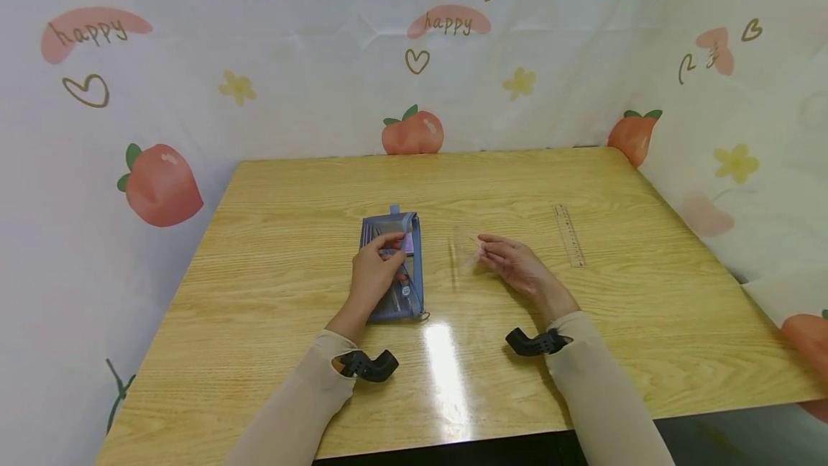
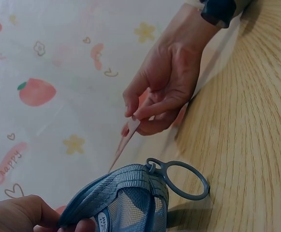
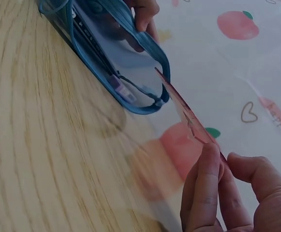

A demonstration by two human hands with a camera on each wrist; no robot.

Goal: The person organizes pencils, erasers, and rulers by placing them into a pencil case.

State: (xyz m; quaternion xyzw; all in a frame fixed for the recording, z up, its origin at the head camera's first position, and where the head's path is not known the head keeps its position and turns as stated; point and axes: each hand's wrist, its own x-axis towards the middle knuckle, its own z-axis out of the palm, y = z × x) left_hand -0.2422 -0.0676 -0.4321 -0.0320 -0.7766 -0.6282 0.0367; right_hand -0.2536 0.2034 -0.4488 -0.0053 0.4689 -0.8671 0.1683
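Note:
A blue mesh pencil case [image 1: 417, 272] lies on the table, its zipped mouth held apart. My left hand [image 1: 377, 268] pinches the upper edge of that case between thumb and fingers. Inside, in the right wrist view, a dark pen-like stick and a purple-and-white item [image 3: 122, 89] show. To the right of the case, my right hand [image 1: 514, 265] pinches a clear set square [image 1: 466, 250] by one side. Seen nearly edge-on in the right wrist view, the set square [image 3: 184, 107] carries fine marks and points toward the case's mouth.
A clear straight ruler [image 1: 569, 236] lies on the wooden table [image 1: 291, 236], right of my right hand. From the pencil case's end hangs a ring [image 2: 186, 180]. A patterned cloth [image 1: 323, 78] rises behind the table and along its sides.

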